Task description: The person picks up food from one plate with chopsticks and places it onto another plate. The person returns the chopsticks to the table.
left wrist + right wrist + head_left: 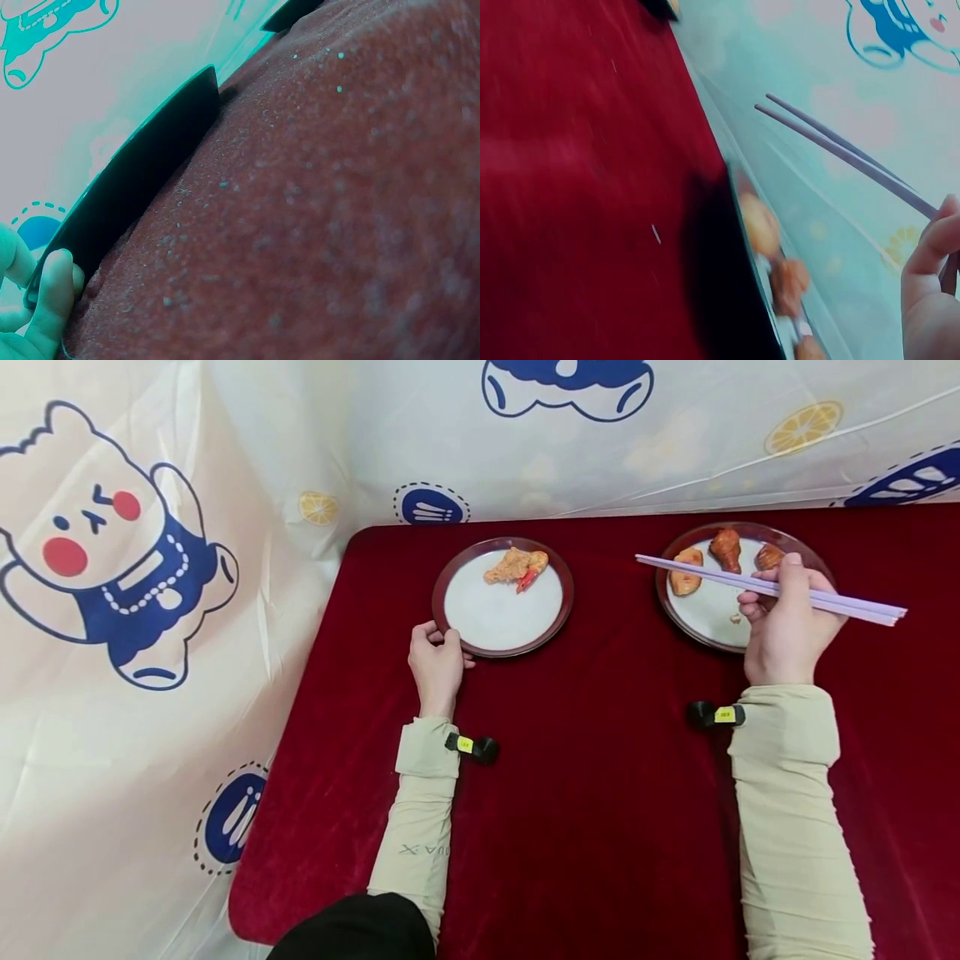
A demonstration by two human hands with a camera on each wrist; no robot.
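My left hand [438, 664] grips the near-left rim of a brown-edged white plate [498, 620], with the thumb at the edge in the left wrist view. Fried golden pieces [510, 565] and a red bit [528, 579] sit toward the back of that plate. Over a second such plate [701, 617] on the right, my right hand [795, 622] holds lilac chopsticks [708, 572], tips pointing left. The right wrist view shows the chopsticks [840, 152] slightly apart at their tips with nothing between them. Beneath them lie a golden piece [686, 582], a drumstick [725, 550] and a brown piece [768, 557].
Dark red cloth [592, 760] covers the table, and both plates stand near its back edge. A white printed curtain [300, 435] hangs behind and on the left. A small crumb [735, 619] lies on the right plate.
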